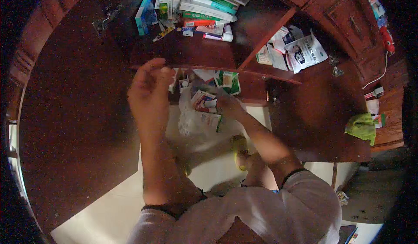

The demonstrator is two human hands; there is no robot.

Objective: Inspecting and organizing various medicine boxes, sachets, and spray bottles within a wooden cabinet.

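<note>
My left hand (150, 89) is raised in front of the upper shelf's edge, with its fingers loosely bent and apart and nothing visible between them. Lower down, my right hand (227, 105) reaches to a clear plastic bag (186, 120) at the lower compartment, beside a white, red and blue box (203, 101). The right fingers are blurred and partly hidden, so their grip is unclear. A green and white packet (230, 82) lies just behind that hand. Near the left hand, a small white box or bottle (184, 84) stands among the packages.
The upper shelf (191, 57) holds stacked medicine-like boxes (209, 7), a yellow tube (163, 34) and a white tube (227, 33). A divider separates them from a silver-white pouch (306, 52). Cabinet doors swing out at left (78, 126) and right (313, 113). A yellow-green cloth (362, 128) hangs at right.
</note>
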